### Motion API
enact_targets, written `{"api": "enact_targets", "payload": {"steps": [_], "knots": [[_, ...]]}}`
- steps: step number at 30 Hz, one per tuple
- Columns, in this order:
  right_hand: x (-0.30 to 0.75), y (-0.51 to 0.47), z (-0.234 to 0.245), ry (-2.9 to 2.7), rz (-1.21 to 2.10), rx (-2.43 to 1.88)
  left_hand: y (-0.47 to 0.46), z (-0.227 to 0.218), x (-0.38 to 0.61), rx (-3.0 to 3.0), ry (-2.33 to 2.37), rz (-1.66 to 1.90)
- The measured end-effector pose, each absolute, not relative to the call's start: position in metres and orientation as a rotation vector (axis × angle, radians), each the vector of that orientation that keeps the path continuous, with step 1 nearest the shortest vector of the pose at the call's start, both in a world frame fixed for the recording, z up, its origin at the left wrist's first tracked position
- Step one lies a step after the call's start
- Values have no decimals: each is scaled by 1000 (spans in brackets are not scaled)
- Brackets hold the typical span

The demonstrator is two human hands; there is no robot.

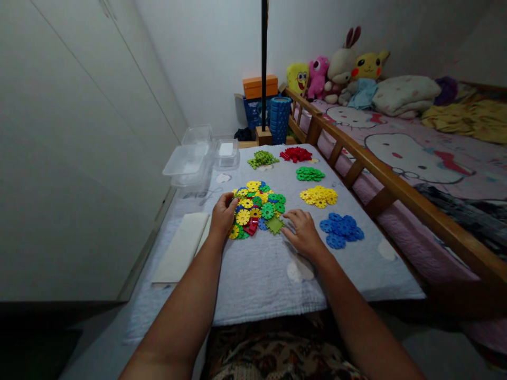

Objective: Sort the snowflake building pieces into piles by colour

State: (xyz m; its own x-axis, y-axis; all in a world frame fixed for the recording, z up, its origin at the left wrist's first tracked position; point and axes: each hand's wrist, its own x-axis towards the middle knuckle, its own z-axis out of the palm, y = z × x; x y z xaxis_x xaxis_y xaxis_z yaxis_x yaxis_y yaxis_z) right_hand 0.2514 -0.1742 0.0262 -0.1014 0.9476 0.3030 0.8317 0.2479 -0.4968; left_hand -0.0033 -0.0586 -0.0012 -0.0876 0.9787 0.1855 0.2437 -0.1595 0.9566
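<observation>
A mixed pile of plastic interlocking pieces (253,206) lies mid-table, with yellow, green and blue notched discs, red pieces and light-green ones. My left hand (224,214) is at the pile's left edge, fingers curled and thumb close to the fingertips. A sliver of light green shows beside those fingertips, but whether they grip it is unclear. Over on the pile's near right, my right hand (303,232) has thumb and fingers apart. Just off its fingertips lies a light-green square piece with a toothed edge (275,225).
Single-colour heaps stand along the back and right: light green (262,159), red (296,154), green (310,174), yellow (319,196) and blue (341,230). Clear plastic containers (186,161) sit back left, a folded white board (181,248) nearer. A wooden bed rail (380,187) borders the right side.
</observation>
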Motion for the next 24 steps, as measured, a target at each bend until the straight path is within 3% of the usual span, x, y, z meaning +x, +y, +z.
{"api": "enact_targets", "payload": {"steps": [10,24], "knots": [[233,-178,17,-1992,263,-1654,-57,-7,-5,1477,1394,1300],[244,-172,25,-1614,507,-1579,-57,-7,-3,1480,1413,1300]]}}
